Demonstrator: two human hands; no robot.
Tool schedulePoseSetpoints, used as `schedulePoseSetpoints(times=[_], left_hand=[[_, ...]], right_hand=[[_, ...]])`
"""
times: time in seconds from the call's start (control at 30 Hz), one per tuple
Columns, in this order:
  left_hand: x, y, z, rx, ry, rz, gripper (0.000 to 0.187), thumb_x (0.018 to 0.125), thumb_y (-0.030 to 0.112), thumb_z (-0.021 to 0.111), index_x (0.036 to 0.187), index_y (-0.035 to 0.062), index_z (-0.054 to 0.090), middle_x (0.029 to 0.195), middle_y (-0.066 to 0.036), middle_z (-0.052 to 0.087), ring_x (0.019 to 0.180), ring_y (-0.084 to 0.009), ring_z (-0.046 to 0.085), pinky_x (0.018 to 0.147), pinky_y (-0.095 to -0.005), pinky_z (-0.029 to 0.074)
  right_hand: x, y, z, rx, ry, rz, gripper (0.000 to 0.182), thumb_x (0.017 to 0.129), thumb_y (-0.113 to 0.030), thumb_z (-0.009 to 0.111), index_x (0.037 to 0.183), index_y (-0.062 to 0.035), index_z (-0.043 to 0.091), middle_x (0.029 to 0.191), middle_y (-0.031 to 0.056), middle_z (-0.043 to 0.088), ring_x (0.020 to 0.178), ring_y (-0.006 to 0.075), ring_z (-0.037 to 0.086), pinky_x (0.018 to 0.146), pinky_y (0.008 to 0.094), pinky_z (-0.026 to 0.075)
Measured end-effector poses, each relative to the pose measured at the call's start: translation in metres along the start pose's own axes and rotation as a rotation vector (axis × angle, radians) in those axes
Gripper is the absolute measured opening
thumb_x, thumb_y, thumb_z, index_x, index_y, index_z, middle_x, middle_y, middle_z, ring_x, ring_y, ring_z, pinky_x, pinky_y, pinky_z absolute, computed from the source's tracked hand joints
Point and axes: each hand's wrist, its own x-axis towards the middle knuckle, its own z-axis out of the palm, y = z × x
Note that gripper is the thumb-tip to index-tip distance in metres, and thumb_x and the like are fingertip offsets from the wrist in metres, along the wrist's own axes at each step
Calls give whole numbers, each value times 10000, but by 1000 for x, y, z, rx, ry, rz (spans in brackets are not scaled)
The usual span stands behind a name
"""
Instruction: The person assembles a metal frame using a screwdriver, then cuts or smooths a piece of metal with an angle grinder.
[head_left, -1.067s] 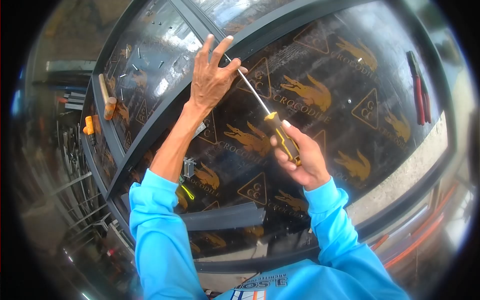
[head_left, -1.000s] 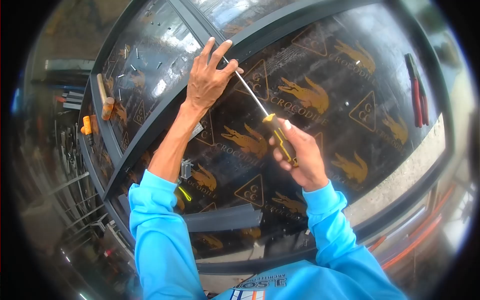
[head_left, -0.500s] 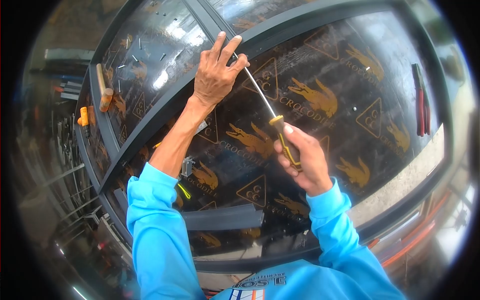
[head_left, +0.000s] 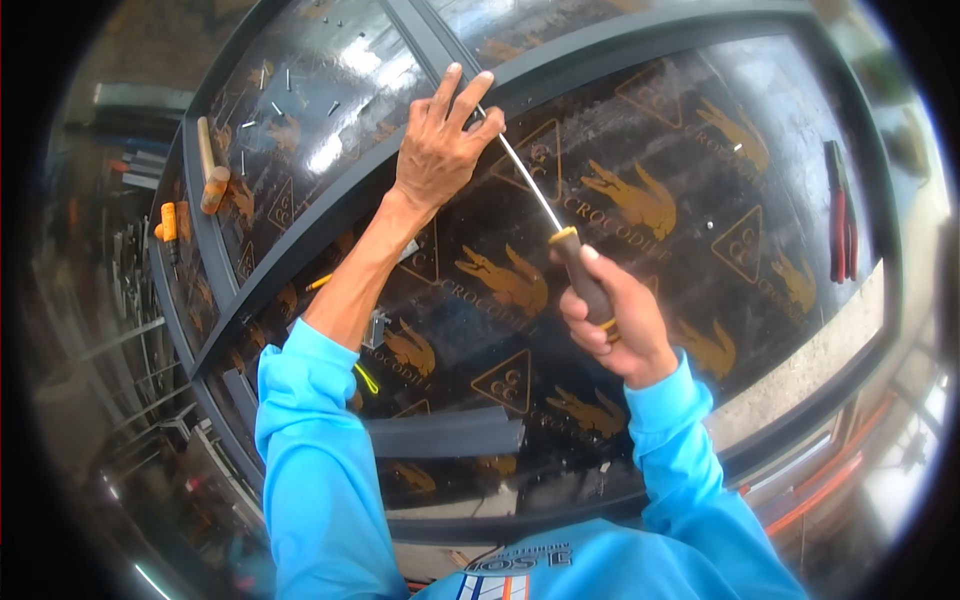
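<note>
In my right hand (head_left: pixel 628 318) is a screwdriver (head_left: pixel 585 278) with a dark, yellow-trimmed handle; my fingers are wrapped around it. Its long shaft points up and left to the joint of the dark grey metal frame (head_left: pixel 300 226). My left hand (head_left: pixel 437 150) lies over that joint with fingers stretched and apart. The shaft passes between its fingers, and the tip is hidden there. Whether the left fingers press on the shaft is not plain.
A wooden mallet (head_left: pixel 213 185) and an orange-handled tool (head_left: pixel 169 228) lie at the left. Several loose screws (head_left: pixel 277 108) are scattered at upper left. Red-handled pliers (head_left: pixel 843 215) lie at the right. A grey metal strip (head_left: pixel 445 433) lies near my body on the printed black board (head_left: pixel 560 350).
My right hand has shifted slightly right and down, and the screwdriver handle has turned in it. My left hand stays at the frame joint. The whole view has moved a little.
</note>
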Motion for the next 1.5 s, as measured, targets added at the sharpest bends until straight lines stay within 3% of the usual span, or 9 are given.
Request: schedulePoseSetpoints(times=[0.17, 0.4, 0.77, 0.87, 1.0, 1.1, 1.17, 1.3, 1.5], left_hand=[[7, 14, -3, -35, 3, -92, 183, 776, 291, 742, 877, 207, 616, 1315, -15, 516, 1243, -288, 486, 807, -411, 479], [3, 11, 9, 37, 65, -67, 223, 820, 391, 678, 803, 194, 574, 1234, -29, 484, 1243, -283, 443, 756, -397, 479], [3, 11, 7, 27, 47, -64, 192, 799, 327, 719, 838, 193, 586, 1220, -12, 501, 1245, -257, 470, 784, -400, 473], [5, 9, 6, 23, 55, -63, 192, 805, 327, 714, 841, 188, 587, 1218, -12, 500, 1243, -257, 472, 783, -402, 474], [3, 9, 8, 43, 62, -61, 194, 804, 321, 715, 839, 180, 585, 1207, -10, 506, 1242, -257, 469, 781, -399, 476], [1, 13, 8, 34, 55, -67, 196, 802, 316, 718, 832, 176, 583, 1197, -10, 511, 1243, -254, 468, 781, -397, 477], [2, 11, 5, 43, 40, -74, 197, 802, 313, 719, 829, 174, 582, 1191, -9, 515, 1244, -252, 467, 781, -397, 478], [1, 10, 9, 51, 66, -52, 192, 832, 337, 677, 791, 174, 584, 1159, -6, 502, 1243, -264, 430, 742, -388, 470], [2, 9, 12, 74, 96, -38, 185, 826, 337, 681, 803, 176, 593, 1156, -6, 502, 1242, -260, 433, 743, -386, 471]], right_hand=[[9, -1, -9, 328, -268, 139, 418, 956, -391, 528, 1204, -55, 551, 691, 30, 564, 427, 67, 454, 334, 182, 299], [-8, 34, 4, -1518, 672, -994, 554, 794, -289, 751, 1257, -86, 526, 738, 98, 541, 623, 245, 573, 565, 346, 485], [-14, 8, 10, -126, 144, -40, 385, 957, -394, 543, 1180, -81, 561, 689, 42, 546, 444, 85, 443, 406, 194, 325], [1, 16, 2, -1123, 537, -1068, 392, 874, -309, 694, 1104, -19, 567, 709, 44, 568, 580, 93, 538, 485, 218, 396], [-18, -7, 6, -163, 79, 68, 402, 933, -437, 572, 1045, -51, 584, 632, 29, 513, 415, 50, 388, 377, 189, 288], [-12, -2, -1, 3, 52, 133, 439, 951, -489, 509, 1032, -64, 584, 613, 14, 492, 378, 24, 308, 350, 172, 224], [-4, 13, 3, -746, 356, -601, 390, 917, -398, 607, 1080, -45, 578, 617, 22, 531, 419, 121, 463, 410, 263, 375], [0, 29, 4, -1398, 608, -869, 361, 911, -346, 622, 1111, -50, 573, 611, 126, 576, 476, 256, 552, 497, 347, 453], [2, 27, -1, -1104, 455, -850, 420, 900, -342, 635, 1187, -54, 529, 647, 114, 579, 533, 227, 586, 525, 367, 476]])
